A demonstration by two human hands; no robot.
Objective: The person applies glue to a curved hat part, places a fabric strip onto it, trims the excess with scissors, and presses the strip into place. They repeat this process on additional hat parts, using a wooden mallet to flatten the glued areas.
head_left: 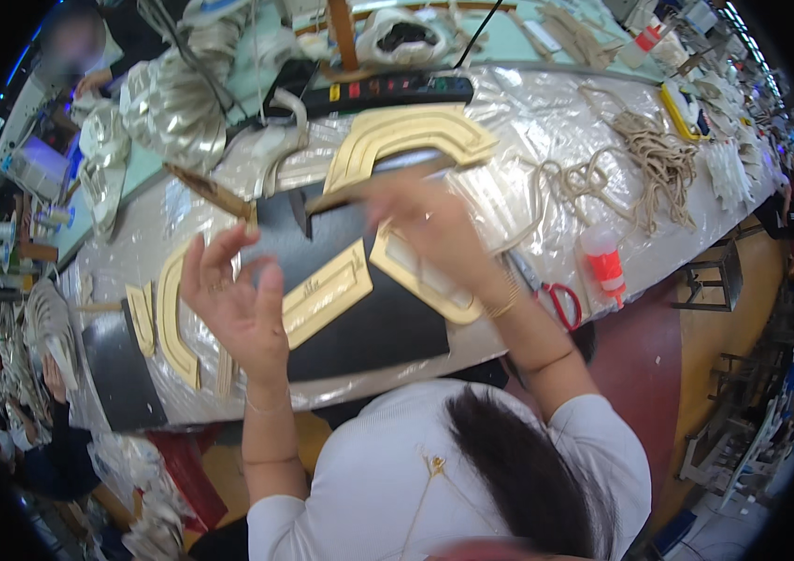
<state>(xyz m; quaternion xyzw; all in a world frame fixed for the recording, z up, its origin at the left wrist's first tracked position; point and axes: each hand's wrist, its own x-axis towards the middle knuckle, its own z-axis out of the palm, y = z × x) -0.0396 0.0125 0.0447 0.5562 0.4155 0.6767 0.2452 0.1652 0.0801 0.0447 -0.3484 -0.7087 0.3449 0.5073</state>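
My left hand (240, 304) is raised over the left part of a black board (397, 341), its fingers curled but apart, with nothing visible in them. My right hand (429, 224), smeared by motion, is closed around the wooden handle of a hammer (336, 196); the dark head points left, over the board. Between my hands, a straight cream strip piece (329, 294) with a dark outline lies slanted on the board. Below my right hand is an angled cream piece (415, 280), partly covered by it. A brown wooden tool (210, 192) lies beyond my left hand.
A curved cream piece (406, 136) lies at the back, before a black power strip (397, 91). More cream pieces (172, 318) lie left. Red-handled scissors (562, 304), a red-and-clear bottle (604, 266) and tangled beige cord (654, 159) are right. Clear plastic covers the table (528, 122).
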